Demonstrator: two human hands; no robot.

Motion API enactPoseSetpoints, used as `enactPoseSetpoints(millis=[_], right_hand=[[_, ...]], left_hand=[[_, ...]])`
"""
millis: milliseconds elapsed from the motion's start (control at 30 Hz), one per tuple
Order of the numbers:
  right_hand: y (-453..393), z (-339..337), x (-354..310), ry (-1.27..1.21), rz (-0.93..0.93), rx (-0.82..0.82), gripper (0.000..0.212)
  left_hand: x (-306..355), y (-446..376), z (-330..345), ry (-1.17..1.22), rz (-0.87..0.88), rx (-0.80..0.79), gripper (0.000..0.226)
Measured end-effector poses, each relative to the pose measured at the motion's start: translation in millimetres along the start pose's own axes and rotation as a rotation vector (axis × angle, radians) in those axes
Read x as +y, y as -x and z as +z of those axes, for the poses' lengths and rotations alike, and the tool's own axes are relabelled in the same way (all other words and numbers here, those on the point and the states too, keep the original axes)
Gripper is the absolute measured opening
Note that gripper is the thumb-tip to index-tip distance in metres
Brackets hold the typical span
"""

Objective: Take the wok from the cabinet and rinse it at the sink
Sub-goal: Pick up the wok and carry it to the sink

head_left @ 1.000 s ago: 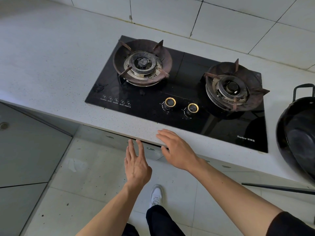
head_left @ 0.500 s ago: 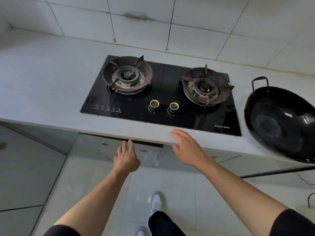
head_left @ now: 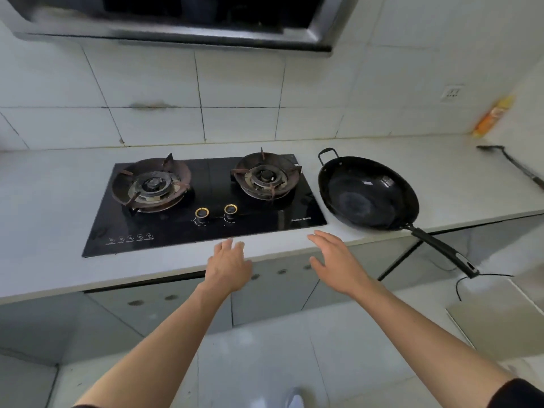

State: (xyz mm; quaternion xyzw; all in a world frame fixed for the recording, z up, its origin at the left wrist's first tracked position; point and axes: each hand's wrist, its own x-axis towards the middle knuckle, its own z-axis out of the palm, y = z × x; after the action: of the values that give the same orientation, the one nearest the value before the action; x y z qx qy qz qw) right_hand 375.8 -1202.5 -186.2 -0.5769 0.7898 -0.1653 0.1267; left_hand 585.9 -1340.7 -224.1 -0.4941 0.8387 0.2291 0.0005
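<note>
Wok (head_left: 368,192) sits on tabletop (head_left: 59,184), right of stove (head_left: 206,201); long handle (head_left: 441,248) overhangs edge, toward person. Right hand (head_left: 335,260) nearer, left hand (head_left: 229,263) farther. Both empty, fingers spread. Sink apparently out of view.

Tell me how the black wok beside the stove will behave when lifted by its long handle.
The black round-bottomed wok looks like rigid metal, so probably heavy and front-loaded on its long black handle. The curved base may rock on the white countertop. Its small loop handle could steady it.
</note>
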Motion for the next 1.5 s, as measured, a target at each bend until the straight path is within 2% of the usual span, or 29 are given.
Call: enactPoseSetpoints(millis=[333, 600, 733, 867, 1000, 1233, 1400, 1500], right_hand=[[37, -77, 100, -0.032, 0.139, 0.207, 0.053], [29, -115, 214, 0.014, 0.233, 0.252, 0.050], [16, -125, 260, 0.066, 0.255, 0.233, 0.039], [6, -127, 292, 0.105, 0.334, 0.142, 0.028], [-5, -118, 311, 0.154, 0.398, 0.024, 0.039], [-17, -96, 333, 0.159, 0.456, -0.040, 0.038], [-21, -83, 339, 0.178, 0.449, -0.028, 0.053], [-20, -75, 341, 0.220, 0.456, -0.045, 0.068]], left_hand=[[150, -37, -7, -0.072, 0.281, 0.010, 0.054], [263, -79, 16, -0.075, 0.339, 0.040, 0.050], [300, -98, 27, -0.060, 0.357, 0.097, 0.045], [316, -111, 40, -0.076, 0.391, 0.107, 0.038], [319, -134, 51, -0.206, 0.487, 0.092, 0.032], [294, -165, 67, -0.455, 0.546, 0.041, 0.020], [282, -174, 71, -0.414, 0.551, 0.022, 0.011], [275, -178, 74, -0.346, 0.616, 0.095, 0.024]])
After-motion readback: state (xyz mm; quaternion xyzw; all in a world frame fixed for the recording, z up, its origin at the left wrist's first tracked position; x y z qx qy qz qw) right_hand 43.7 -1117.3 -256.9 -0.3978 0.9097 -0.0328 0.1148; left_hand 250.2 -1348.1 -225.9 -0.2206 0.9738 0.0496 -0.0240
